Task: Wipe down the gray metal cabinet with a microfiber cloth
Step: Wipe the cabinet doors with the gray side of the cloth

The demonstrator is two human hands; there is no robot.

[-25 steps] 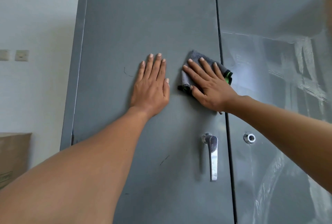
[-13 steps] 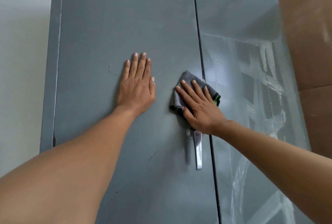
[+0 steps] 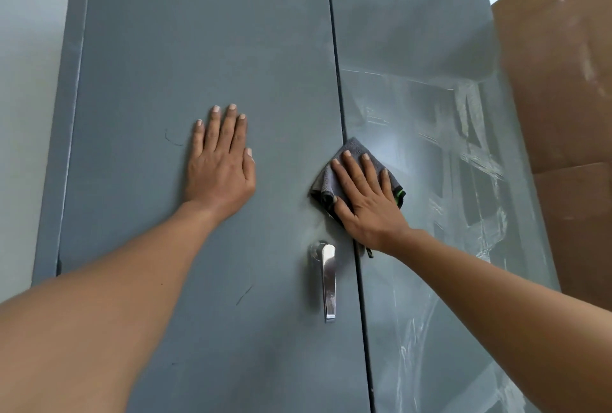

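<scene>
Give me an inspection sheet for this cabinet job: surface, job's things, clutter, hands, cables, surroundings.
Surface: gray cabinet, two closed doors; left door matte with thin dark scuffs, right door glossy with streaky reflections.
Job's things: gray cloth, bunched, green-edged, pressed across the seam between the doors, above the handle.
Clutter: nothing seen.
Hands: left hand flat on the left door, fingers straight; right hand spread over the cloth, thumb tucked at its lower fold.
Cables: nothing seen.
Surroundings: pale wall left of the cabinet; brown cardboard to the right.
</scene>
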